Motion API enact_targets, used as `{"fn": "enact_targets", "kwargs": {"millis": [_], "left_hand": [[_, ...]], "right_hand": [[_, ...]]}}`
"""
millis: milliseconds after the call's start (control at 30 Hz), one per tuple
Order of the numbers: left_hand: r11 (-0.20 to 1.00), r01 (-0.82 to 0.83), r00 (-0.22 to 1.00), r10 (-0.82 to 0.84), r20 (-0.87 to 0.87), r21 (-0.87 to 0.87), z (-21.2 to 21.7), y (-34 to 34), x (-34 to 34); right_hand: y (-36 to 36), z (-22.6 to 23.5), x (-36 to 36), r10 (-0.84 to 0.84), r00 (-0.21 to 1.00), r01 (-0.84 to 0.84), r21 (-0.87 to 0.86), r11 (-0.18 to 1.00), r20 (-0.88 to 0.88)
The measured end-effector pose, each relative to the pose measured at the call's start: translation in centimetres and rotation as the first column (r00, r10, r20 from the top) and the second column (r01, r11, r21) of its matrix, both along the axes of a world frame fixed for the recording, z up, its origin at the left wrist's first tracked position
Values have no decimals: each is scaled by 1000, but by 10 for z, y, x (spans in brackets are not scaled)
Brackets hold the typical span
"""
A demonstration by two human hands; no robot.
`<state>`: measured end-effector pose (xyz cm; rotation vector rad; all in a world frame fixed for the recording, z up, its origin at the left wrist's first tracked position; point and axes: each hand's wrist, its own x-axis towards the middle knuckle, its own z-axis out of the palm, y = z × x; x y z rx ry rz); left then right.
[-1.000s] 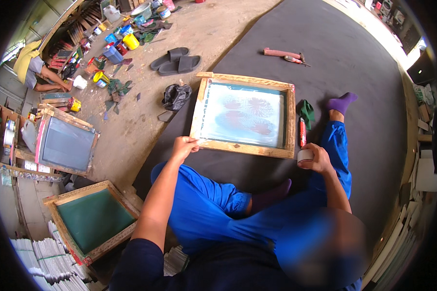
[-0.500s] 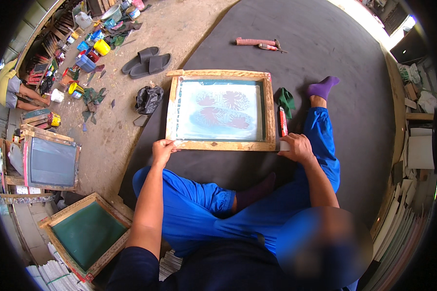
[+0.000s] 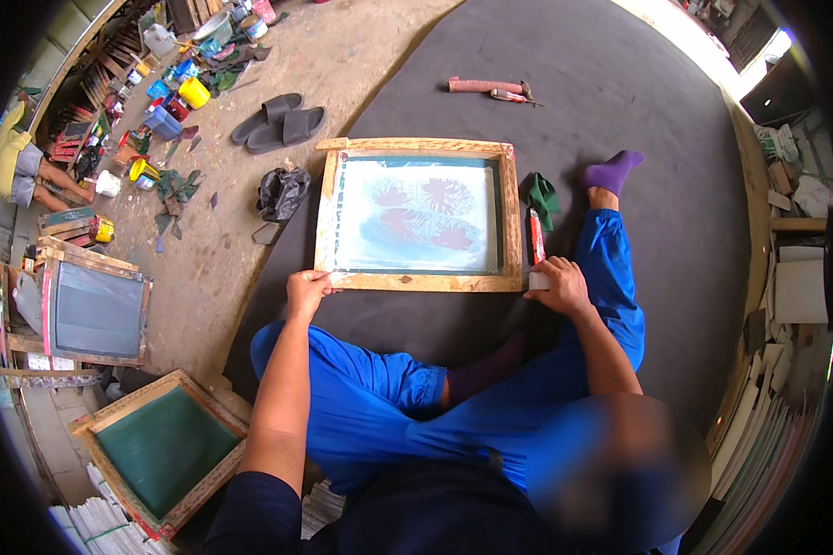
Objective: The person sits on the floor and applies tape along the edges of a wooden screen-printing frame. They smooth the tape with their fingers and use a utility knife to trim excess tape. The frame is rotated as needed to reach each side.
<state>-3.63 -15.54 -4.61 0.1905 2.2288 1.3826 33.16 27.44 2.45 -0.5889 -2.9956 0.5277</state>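
A wooden-framed printing screen lies in front of me on the dark mat, its pale mesh marked with greyish leafy or floral shapes. My left hand pinches the frame's near left corner, fingers closed on the wood. By the near right corner, my right hand is closed around a small whitish block, which sits against or very close to the frame. Just beyond that hand lies a red and white utility knife. A dark green cloth rests past the knife.
A hammer with a wrapped handle and a second small red cutter lie farther off on the mat. Left of it are a black plastic bag, slippers and paint pots. A green screen leans near left; another person's legs show far left.
The whole view has shifted very slightly. Both hands keep the same hold, and the frame and tools lie as before.
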Motion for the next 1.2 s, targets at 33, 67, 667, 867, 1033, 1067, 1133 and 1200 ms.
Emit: {"fn": "enact_targets", "kwargs": {"millis": [33, 67, 667, 867, 1033, 1067, 1133, 1200], "left_hand": [[1000, 3, 999, -4, -37, -27, -1, 4, 0], [998, 6, 997, -10, -73, -56, -3, 4, 0], [980, -32, 984, -3, -178, -194, 12, 15, 6], [970, -42, 974, -14, -228, -239, -1, 10, 1], [966, -12, 966, -55, -251, -257, 18, 25, 10], [966, -18, 966, -50, -255, -257, 19, 22, 9], [970, -28, 967, -35, -254, -242, 13, 17, 5], [970, -23, 968, -39, -250, -240, 12, 18, 6]], "right_hand": [[0, -1, -1, 10, 1000, -10, 28, 1000, -10], [-1, -2, -2, 20, 1000, -19, 53, 998, -19], [-23, -16, -12, 40, 999, -37, 256, 966, -4], [-38, -28, -14, 71, 992, -107, 428, 897, 100], [-43, -64, 5, 144, 974, -228, 730, 644, 177], [-49, -62, 0, 150, 974, -228, 735, 638, 171], [-58, -58, -3, 187, 952, -305, 755, 581, 241], [-62, -59, -1, 177, 936, -352, 762, 544, 306]]}}
